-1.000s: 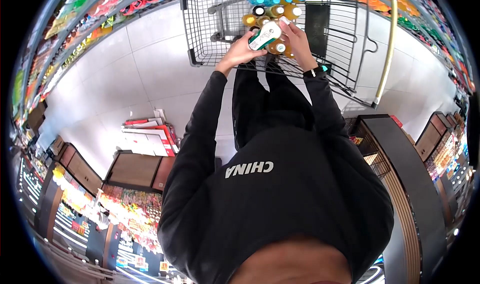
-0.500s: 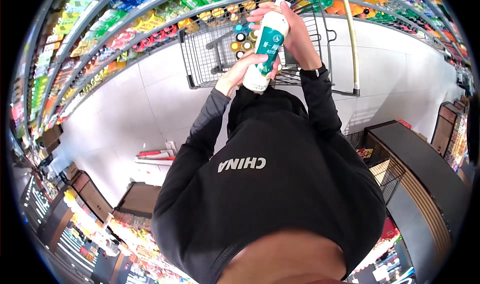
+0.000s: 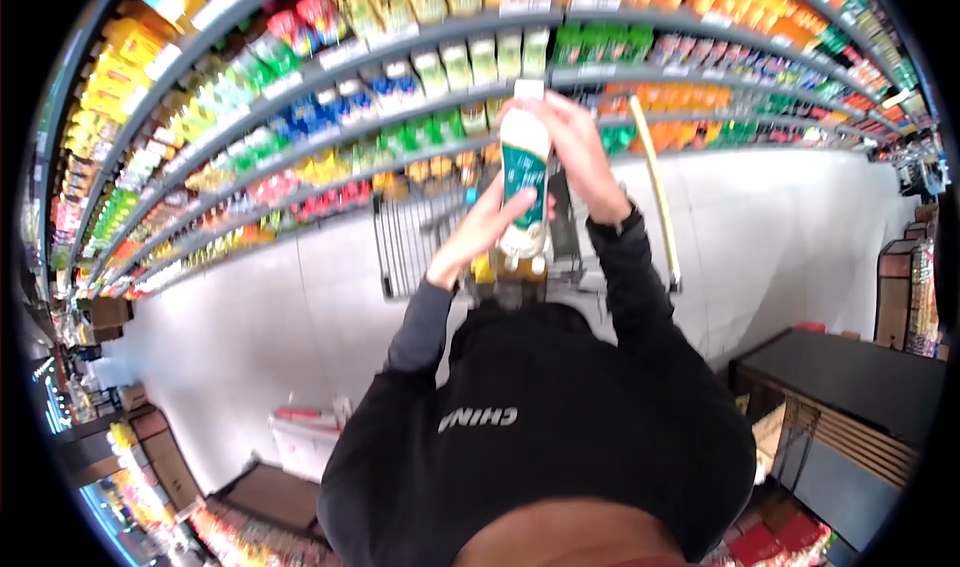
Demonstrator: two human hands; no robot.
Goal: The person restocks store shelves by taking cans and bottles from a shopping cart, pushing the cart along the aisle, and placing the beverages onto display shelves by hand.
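Note:
A white bottle [image 3: 522, 167] with a green label and white cap is held upright in front of my chest, over the shopping cart. My left hand [image 3: 478, 231] is closed round its lower part, thumb across the label. Near the shoulder of the bottle, my right hand [image 3: 578, 149] wraps its upper part from behind and from the right, just below the cap. The lettering on the label is blurred. Below the bottle, the shopping cart [image 3: 398, 257] is partly hidden by my hands and the bottle.
Long store shelves [image 3: 420, 37] packed with colourful bottles and packs curve across the front and left. The cart's pale handle bar [image 3: 655, 192] rises on the right. A dark counter [image 3: 850, 377] stands at right, a brown-topped display [image 3: 265, 492] at lower left, on light floor tiles [image 3: 250, 337].
My view has tilted up, so more shelves show and the cart sits lower in the picture. The bottle now stands more upright, both hands still holding it.

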